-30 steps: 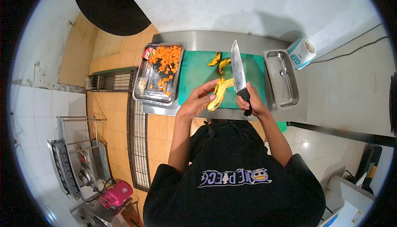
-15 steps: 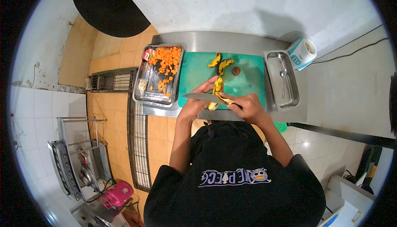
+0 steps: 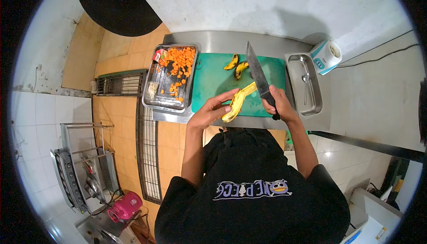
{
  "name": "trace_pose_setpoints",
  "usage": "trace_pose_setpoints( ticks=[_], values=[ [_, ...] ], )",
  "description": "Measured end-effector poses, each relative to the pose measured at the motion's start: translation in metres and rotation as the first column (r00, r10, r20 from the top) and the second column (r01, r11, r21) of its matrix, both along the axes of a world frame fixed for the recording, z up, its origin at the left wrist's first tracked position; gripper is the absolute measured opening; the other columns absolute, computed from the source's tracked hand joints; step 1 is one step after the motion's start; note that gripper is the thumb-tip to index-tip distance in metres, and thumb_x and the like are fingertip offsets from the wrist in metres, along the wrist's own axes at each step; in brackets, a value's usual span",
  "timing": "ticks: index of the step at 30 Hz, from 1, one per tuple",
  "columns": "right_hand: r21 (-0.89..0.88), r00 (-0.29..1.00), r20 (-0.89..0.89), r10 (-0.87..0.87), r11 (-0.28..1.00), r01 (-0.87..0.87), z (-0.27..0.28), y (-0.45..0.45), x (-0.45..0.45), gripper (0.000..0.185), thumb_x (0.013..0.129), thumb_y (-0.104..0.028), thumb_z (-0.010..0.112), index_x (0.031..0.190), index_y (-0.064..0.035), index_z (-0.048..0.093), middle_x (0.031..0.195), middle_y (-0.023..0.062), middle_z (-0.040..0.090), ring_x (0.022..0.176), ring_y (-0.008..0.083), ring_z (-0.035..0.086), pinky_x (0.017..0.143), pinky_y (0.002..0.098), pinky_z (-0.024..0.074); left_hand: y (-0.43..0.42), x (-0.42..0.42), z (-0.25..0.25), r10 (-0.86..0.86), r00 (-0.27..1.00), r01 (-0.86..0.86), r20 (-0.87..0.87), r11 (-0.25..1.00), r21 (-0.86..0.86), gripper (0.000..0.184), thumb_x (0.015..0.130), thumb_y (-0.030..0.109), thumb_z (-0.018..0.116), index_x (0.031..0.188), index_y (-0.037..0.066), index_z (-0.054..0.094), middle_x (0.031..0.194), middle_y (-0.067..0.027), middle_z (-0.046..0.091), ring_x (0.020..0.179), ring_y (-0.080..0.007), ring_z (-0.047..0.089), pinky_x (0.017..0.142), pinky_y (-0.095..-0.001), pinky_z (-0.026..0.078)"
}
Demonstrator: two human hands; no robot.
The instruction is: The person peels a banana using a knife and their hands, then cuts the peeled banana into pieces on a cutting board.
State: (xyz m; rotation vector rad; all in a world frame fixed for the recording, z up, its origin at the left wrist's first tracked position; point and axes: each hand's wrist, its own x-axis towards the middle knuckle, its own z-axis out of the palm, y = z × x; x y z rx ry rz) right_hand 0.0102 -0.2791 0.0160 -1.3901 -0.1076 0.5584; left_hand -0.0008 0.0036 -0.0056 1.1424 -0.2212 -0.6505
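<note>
My left hand [image 3: 208, 113] is closed round a partly peeled yellow banana [image 3: 234, 106], tilted over the near part of the green cutting board [image 3: 211, 72]. From its upper end a strip of peel [image 3: 250, 88] stretches toward the knife blade. My right hand [image 3: 282, 105] grips the black handle of a large kitchen knife [image 3: 256, 69], its blade pointing away from me and slightly left. Farther back on the board lie two banana pieces with dark patches, one on the left [image 3: 231, 62] and one nearer the blade [image 3: 241, 70]. The blade largely covers a round brown thing.
Left of the board, a metal tray [image 3: 145, 93] holds many cut carrot pieces [image 3: 181, 59], a red packet [image 3: 159, 56] and a small pale bag [image 3: 152, 90]. At right stand a steel pan [image 3: 316, 104] with a spoon [image 3: 305, 83] and a paper towel roll [image 3: 327, 57].
The knife has swung from lying across the banana to pointing away from me, and my right hand has moved right. A strip of peel has come away; the banana now tilts to the right.
</note>
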Motion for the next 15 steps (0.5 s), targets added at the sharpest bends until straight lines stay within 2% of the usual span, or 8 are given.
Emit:
trace_pose_setpoints(
  ticks=[2,4,6,10,12,15],
  values=[
    [-0.004,0.999,-0.013,-0.044,0.999,0.044,-0.002,0.000,0.002,0.065,0.109,-0.052,0.033,0.058,-0.0106,0.040,0.049,-0.0020,0.037,0.041,0.0076,0.035,0.041,0.0242,0.0265,0.000,0.001,0.000,-0.014,1.000,0.014,0.003,1.000,-0.006,0.057,0.099,-0.001,0.057,0.153,0.005,0.043,0.141,-0.0088,0.056,0.121,-0.0134,0.055,0.101,-0.0280,0.045],
    [-0.006,0.998,-0.026,-0.057,0.998,0.057,-0.001,-0.001,0.003,0.066,0.109,-0.053,0.033,0.059,-0.0105,0.040,0.049,-0.0019,0.037,0.040,0.0077,0.035,0.041,0.0240,0.0265,0.000,0.001,0.002,-0.029,1.000,0.029,0.005,1.000,-0.012,0.056,0.099,-0.001,0.057,0.153,0.006,0.043,0.141,-0.0084,0.056,0.121,-0.0131,0.055,0.102,-0.0279,0.044],
    [-0.006,0.997,-0.039,-0.071,0.997,0.071,-0.003,-0.002,0.005,0.066,0.108,-0.053,0.033,0.059,-0.0104,0.040,0.049,-0.0018,0.037,0.040,0.0078,0.035,0.041,0.0239,0.0265,-0.001,0.001,0.006,-0.043,0.999,0.043,0.012,0.998,0.048,0.060,0.095,-0.002,0.059,0.153,0.002,0.041,0.147,-0.0100,0.052,0.128,-0.0161,0.052,0.107,-0.0303,0.041],
    [-0.003,0.996,-0.048,-0.071,0.997,0.071,-0.009,-0.005,0.007,0.068,0.108,-0.055,0.032,0.056,-0.0114,0.038,0.048,-0.0019,0.036,0.039,0.0082,0.034,0.041,0.0246,0.0265,-0.002,0.002,0.000,-0.066,0.997,0.064,0.029,0.997,0.038,0.059,0.096,-0.001,0.058,0.153,0.003,0.041,0.147,-0.0093,0.052,0.128,-0.0163,0.052,0.108,-0.0306,0.041],
    [-0.009,0.997,-0.039,-0.071,0.997,0.070,-0.010,-0.005,0.007,0.069,0.108,-0.055,0.031,0.055,-0.0118,0.038,0.048,-0.0021,0.035,0.039,0.0083,0.034,0.041,0.0247,0.0266,-0.003,0.002,-0.001,-0.068,0.997,0.066,0.047,0.997,0.025,0.056,0.099,0.000,0.058,0.153,0.007,0.043,0.141,-0.0074,0.056,0.119,-0.0124,0.055,0.101,-0.0281,0.045],
    [-0.015,0.994,-0.047,-0.102,0.995,0.102,-0.014,-0.005,0.006,0.069,0.108,-0.055,0.032,0.053,-0.0128,0.036,0.047,-0.0023,0.034,0.039,0.0085,0.033,0.041,0.0250,0.0265,-0.004,0.001,-0.001,-0.077,0.996,0.075,0.055,0.996,0.044,0.056,0.099,0.001,0.057,0.153,0.007,0.043,0.141,-0.0073,0.056,0.119,-0.0123,0.055,0.101,-0.0280,0.045]
  ],
)
